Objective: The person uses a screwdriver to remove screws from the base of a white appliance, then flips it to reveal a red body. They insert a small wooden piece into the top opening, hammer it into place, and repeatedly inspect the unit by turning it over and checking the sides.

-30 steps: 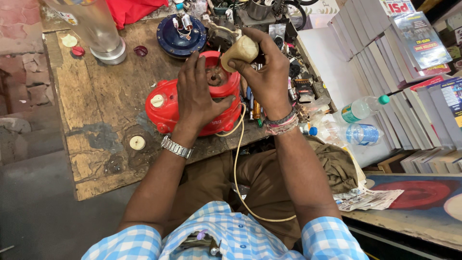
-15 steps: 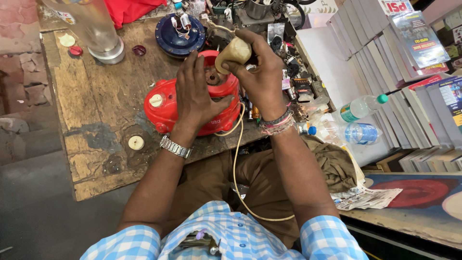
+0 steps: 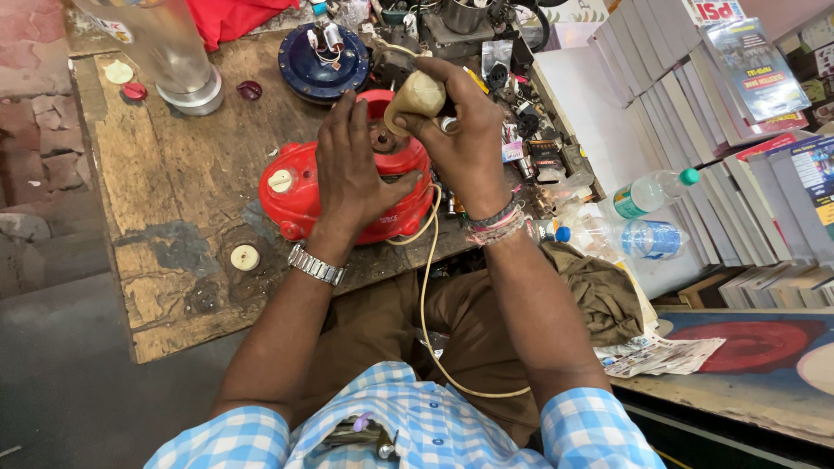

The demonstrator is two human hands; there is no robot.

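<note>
- Compared to a second ago the right hand (image 3: 465, 143) has barely shifted; the cream handle thing (image 3: 417, 94) it holds has tipped a little further over toward the left hand, so it looks to me like the fiddly bit on top of the red appliance body (image 3: 347, 187) is ongoing, nothing swapped or put down.
- Left hand (image 3: 352, 169) has stayed put the whole time, palm flat on the red body near the middle of the frame, fingers spread and pointing up toward the rusty opening (image 3: 382, 139) on top. It's a pressing-down hold rather than a closed grab.
- Right hand is curled tight around the cream handle just above that opening, wrist bent, thumb side facing the left hand. A cream cord (image 3: 426, 295) trails from under it down to the lap.
- The red body sits on the worn wooden board (image 3: 165, 226), centre-upper part of the picture.
- Around it: a dark blue round part (image 3: 323, 61) just above, a clear jar (image 3: 169, 48) at upper left, small round caps (image 3: 245, 257) on the board, plastic bottles (image 3: 647, 234) and stacked books (image 3: 695, 113) at the right.
- Left wrist has a metal watch (image 3: 314, 265), right wrist has thread bands (image 3: 495, 221).
</note>
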